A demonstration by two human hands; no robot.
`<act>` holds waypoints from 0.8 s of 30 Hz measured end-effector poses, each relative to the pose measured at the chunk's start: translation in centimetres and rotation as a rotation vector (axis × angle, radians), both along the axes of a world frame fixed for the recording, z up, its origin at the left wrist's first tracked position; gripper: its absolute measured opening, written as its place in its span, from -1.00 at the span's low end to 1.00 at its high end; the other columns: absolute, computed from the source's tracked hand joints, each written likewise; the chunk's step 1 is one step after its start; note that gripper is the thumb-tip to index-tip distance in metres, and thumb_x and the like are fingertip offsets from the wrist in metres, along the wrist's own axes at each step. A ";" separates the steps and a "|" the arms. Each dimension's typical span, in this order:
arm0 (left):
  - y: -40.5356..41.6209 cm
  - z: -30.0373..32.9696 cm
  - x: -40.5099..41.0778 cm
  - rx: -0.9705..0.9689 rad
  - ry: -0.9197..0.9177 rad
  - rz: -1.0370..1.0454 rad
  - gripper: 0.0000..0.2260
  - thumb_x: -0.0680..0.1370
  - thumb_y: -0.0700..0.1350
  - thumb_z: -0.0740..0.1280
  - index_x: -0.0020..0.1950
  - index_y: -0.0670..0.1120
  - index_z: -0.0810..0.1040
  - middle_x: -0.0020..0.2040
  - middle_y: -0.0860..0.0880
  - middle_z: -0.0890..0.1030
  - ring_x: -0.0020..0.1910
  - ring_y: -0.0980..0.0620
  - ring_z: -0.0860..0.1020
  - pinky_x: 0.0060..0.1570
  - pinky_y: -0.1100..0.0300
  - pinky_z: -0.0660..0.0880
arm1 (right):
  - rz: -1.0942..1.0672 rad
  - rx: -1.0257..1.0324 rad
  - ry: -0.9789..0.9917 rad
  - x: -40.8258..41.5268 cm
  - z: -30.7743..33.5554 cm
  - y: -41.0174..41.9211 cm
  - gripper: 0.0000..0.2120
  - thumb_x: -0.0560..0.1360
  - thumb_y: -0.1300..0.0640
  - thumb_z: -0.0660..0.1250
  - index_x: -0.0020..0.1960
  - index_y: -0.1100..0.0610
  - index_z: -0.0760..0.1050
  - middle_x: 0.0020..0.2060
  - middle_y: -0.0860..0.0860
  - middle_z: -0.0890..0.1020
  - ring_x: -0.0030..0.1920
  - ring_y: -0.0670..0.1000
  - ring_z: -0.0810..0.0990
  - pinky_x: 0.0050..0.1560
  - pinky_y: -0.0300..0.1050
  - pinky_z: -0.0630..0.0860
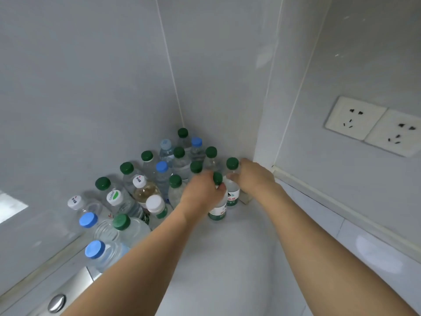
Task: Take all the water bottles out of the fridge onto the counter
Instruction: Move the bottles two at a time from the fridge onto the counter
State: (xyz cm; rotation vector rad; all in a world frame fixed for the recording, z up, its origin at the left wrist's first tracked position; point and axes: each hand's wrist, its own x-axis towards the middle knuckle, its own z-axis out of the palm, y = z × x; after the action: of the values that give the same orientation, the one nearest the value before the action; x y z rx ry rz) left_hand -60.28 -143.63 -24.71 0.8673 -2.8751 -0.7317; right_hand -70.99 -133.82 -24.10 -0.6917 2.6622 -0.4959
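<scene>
My left hand (201, 192) holds a small clear plastic water bottle with a green cap and a green-and-white label (218, 207); my fingers are curled round its neck and shoulder, just under the cap. My right hand (251, 179) holds a second small clear bottle with a green cap (232, 190) in the same way, the thumb and the fingers closed round the upper part. Both bottles stand upright on the pale grey worktop (227, 258), touching each other, at the right edge of a crowd of clear bottles with green, blue and white caps (145, 190) in the corner by the grey wall panels (91, 87). The fridge is not in view.

I judge these bottles to be full, so a little heavy for their size. The thin plastic wall gives under pressure, and after the fridge it may be wet and slippery. The neck and the ribbed cap are the stiff parts, so this is the good place to take hold. The base is narrow, so a bottle can tip and knock its neighbours when I let go.
</scene>
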 end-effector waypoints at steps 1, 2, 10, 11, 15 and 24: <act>0.1 0.0 0.4 -0.008 -0.013 -0.005 -0.75 0.58 0.02 0.26 0.12 -0.12 0.48 0.04 -0.13 0.59 0.03 -0.17 0.56 -0.09 0.11 0.45 | -0.027 -0.019 0.002 0.8 0.1 1.1 -0.55 0.53 -0.18 0.27 0.26 0.11 0.38 0.12 0.08 0.58 0.10 0.15 0.56 -0.12 -0.07 0.40; 0.0 0.0 0.8 -0.016 -0.031 -0.012 -0.71 0.59 0.04 0.25 0.17 -0.14 0.46 0.08 -0.13 0.59 0.06 -0.16 0.55 -0.05 0.09 0.46 | -0.055 -0.032 0.013 1.6 0.2 2.2 -0.51 0.54 -0.18 0.26 0.29 0.13 0.35 0.12 0.10 0.58 0.10 0.17 0.56 -0.13 -0.07 0.40; 2.0 -0.3 6.3 -0.102 -0.062 -0.144 -0.67 0.61 0.04 0.22 0.25 -0.16 0.38 0.18 -0.15 0.52 0.12 -0.18 0.52 0.07 0.00 0.47 | -0.114 -0.097 0.075 7.8 0.3 10.0 -0.44 0.55 -0.15 0.25 0.42 0.15 0.27 0.34 0.13 0.42 0.29 0.18 0.45 0.14 0.03 0.46; 2.5 -0.3 7.3 -0.121 -0.058 -0.183 -0.68 0.61 0.03 0.22 0.25 -0.15 0.38 0.18 -0.15 0.51 0.11 -0.17 0.52 0.07 -0.01 0.48 | -0.119 -0.086 0.086 8.8 0.4 10.9 -0.42 0.55 -0.16 0.25 0.44 0.14 0.25 0.35 0.12 0.41 0.30 0.18 0.44 0.16 0.03 0.45; 4.3 -0.6 10.2 -0.215 -0.031 -0.318 -0.71 0.61 0.01 0.19 0.25 -0.13 0.39 0.24 -0.11 0.48 0.13 -0.17 0.50 0.00 0.02 0.46 | -0.133 -0.051 0.133 11.9 0.9 13.8 -0.40 0.56 -0.13 0.25 0.48 0.13 0.20 0.40 0.09 0.36 0.35 0.16 0.37 0.23 0.03 0.42; 9.5 1.5 14.4 -0.244 0.053 -0.488 -0.69 0.65 -0.09 0.11 0.36 -0.15 0.35 0.31 -0.11 0.43 0.25 -0.16 0.44 0.10 0.01 0.39 | -0.203 0.036 0.257 20.7 3.5 21.4 -0.42 0.57 -0.06 0.24 0.49 0.16 0.19 0.37 0.12 0.41 0.33 0.15 0.41 0.30 -0.01 0.36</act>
State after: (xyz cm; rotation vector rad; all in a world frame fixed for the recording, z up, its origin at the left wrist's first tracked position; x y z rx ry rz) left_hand -45.88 -134.11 -23.26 0.1141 -3.0623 -0.3989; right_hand -50.29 -112.45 -20.58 -0.5058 2.9949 -0.4353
